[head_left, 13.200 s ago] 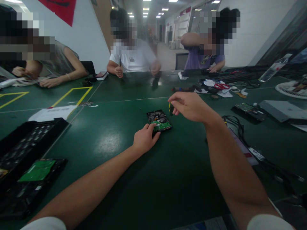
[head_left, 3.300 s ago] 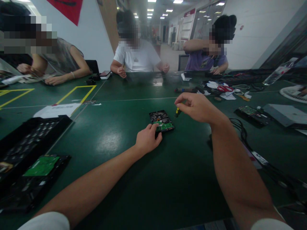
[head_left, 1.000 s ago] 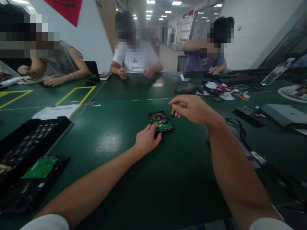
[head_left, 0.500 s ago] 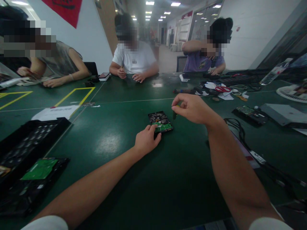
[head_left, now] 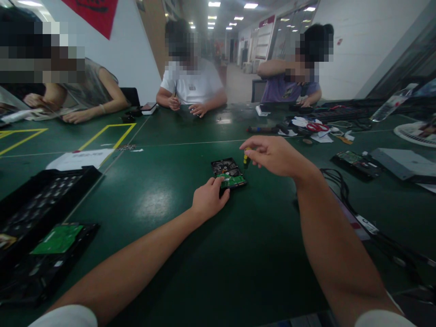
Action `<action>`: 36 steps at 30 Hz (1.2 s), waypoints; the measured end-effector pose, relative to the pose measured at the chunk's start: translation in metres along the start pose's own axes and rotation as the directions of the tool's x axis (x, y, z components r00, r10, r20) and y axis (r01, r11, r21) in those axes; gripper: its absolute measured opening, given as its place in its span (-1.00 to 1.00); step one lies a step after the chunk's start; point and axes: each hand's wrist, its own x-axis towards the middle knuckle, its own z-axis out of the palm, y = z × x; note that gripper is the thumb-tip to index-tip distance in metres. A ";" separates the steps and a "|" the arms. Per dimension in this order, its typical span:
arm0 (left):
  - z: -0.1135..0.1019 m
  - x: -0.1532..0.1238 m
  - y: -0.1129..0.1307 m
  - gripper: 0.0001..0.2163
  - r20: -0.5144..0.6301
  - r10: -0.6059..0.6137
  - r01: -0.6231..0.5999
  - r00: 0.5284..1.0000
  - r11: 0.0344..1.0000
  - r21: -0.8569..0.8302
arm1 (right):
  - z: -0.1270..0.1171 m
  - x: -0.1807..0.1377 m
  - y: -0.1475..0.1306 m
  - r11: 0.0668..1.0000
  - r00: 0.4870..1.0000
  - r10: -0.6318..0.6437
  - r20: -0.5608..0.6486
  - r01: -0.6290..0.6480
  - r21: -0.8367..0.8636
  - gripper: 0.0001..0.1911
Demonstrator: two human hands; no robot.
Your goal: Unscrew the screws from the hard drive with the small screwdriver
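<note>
A hard drive (head_left: pixel 229 172) with a green circuit board facing up lies on the green table (head_left: pixel 170 254) in the middle of the head view. My left hand (head_left: pixel 208 200) rests at its near left corner, fingers curled and pressing on it. My right hand (head_left: pixel 272 155) hovers just right of the drive, fingers pinched round the yellow-and-black handle of a small screwdriver (head_left: pixel 245 158) that points down at the drive's right edge.
Black trays (head_left: pixel 37 204) and another drive with a green board (head_left: pixel 56 240) sit at the left. Cables (head_left: pixel 344 200), a further drive (head_left: pixel 354 160), a grey box (head_left: pixel 402 161) and scissors (head_left: pixel 316 126) lie at the right. Three people sit across the table.
My right hand has turned the screwdriver between its fingers, staying over the drive's right edge. The left hand has kept still on the drive. The person opposite has laid a hand on the table.
</note>
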 end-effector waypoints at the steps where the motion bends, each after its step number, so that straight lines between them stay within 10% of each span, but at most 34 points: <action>1: 0.000 0.000 0.000 -0.54 -0.004 0.000 0.000 1.000 1.000 0.002 | 0.000 0.000 0.000 0.999 1.000 -0.013 -0.019 0.012 -0.030 -0.77; 8: -0.002 0.001 0.001 -0.53 0.037 -0.025 0.024 0.999 1.000 0.012 | 0.002 0.001 0.007 0.989 0.989 -0.022 -0.144 0.001 -0.146 -0.83; 23: 0.000 0.001 0.001 -0.53 0.024 -0.026 0.026 0.999 1.000 0.004 | -0.001 0.000 0.003 0.995 0.995 0.033 0.092 -0.041 0.089 -0.71; 36: -0.001 0.001 0.001 -0.53 0.018 -0.017 0.017 1.000 1.000 0.013 | -0.002 0.001 0.003 0.998 0.999 -0.005 -0.052 0.001 -0.070 -0.80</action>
